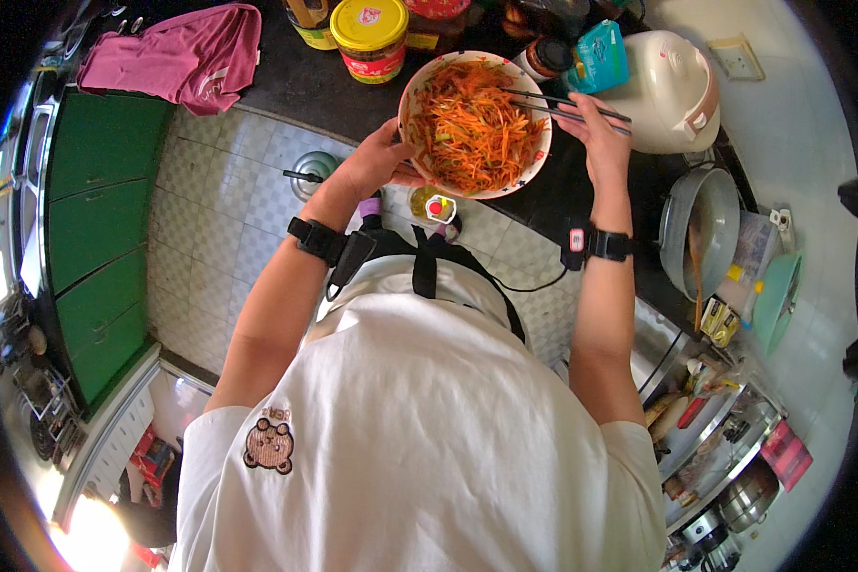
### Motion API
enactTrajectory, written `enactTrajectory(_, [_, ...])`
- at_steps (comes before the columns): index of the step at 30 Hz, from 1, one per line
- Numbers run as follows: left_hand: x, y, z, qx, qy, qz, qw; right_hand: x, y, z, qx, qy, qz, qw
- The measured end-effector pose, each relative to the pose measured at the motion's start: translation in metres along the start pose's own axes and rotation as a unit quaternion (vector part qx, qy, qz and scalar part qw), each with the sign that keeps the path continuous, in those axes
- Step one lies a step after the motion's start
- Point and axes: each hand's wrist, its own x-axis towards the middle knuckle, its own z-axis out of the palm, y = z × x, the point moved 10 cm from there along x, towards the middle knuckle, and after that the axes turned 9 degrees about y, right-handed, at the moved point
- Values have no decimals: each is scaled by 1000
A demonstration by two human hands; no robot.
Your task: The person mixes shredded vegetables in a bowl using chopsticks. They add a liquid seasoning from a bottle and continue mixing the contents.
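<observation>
A white bowl [405,93] with a red rim and small coloured marks is filled with shredded carrot [482,132], mixed with some green pieces. My left hand [386,157] grips the bowl's near-left edge, thumb at the rim and fingers underneath. In my right hand [602,136] is a pair of dark chopsticks [554,106]. Their tips reach over the right rim into the carrot shreds. The bowl is at the edge of the dark countertop [314,93]; whether it rests there or is lifted, I cannot tell.
Behind the bowl stand a yellow-lidded jar [370,39], a dark-capped jar [545,57] and a teal pouch [598,57]. A cream rice cooker [661,93] and a metal wok [701,232] line the right. A pink cloth [175,53] lies left. An oil bottle [432,206] stands on the floor.
</observation>
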Motion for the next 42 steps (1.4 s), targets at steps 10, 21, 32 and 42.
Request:
enactTrajectory(10, [2,0,0,-12,-14,1,1000,-45,-50,34,-114,-129,-41,984])
enactTrajectory(21, [2,2,2,0,-28,3,1000,-124,-97,15,-247,-154,-168,942])
enactTrajectory(32, [1,0,-1,1,-10,-4,1000,-133,-53,65,-223,-148,-345,900])
enactTrajectory(42, [-1,4,0,-8,-15,13,1000,-78,-104,21,-131,-55,-174,974])
